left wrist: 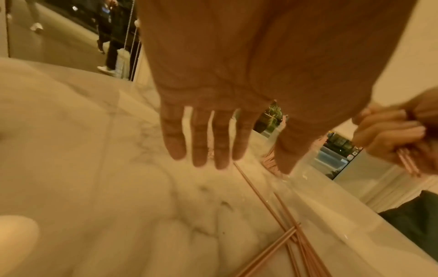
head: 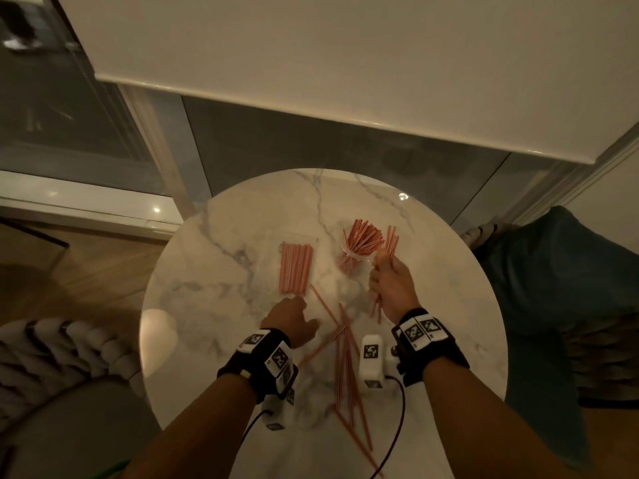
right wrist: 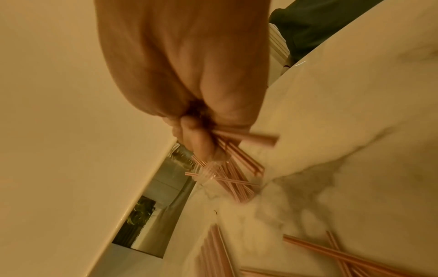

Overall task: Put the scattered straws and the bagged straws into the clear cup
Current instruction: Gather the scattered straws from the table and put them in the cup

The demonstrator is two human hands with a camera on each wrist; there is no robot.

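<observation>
A clear cup full of pink straws stands on the round marble table. My right hand grips a bundle of pink straws just right of the cup. A clear bag of pink straws lies flat to the cup's left. My left hand hovers over the table by the bag's near end, fingers straight, holding nothing. Several loose straws lie scattered between my wrists.
The table's rim curves close on the right, next to a dark teal seat. A knitted grey cushion sits at the left. A white blind hangs behind the table, over glass panels.
</observation>
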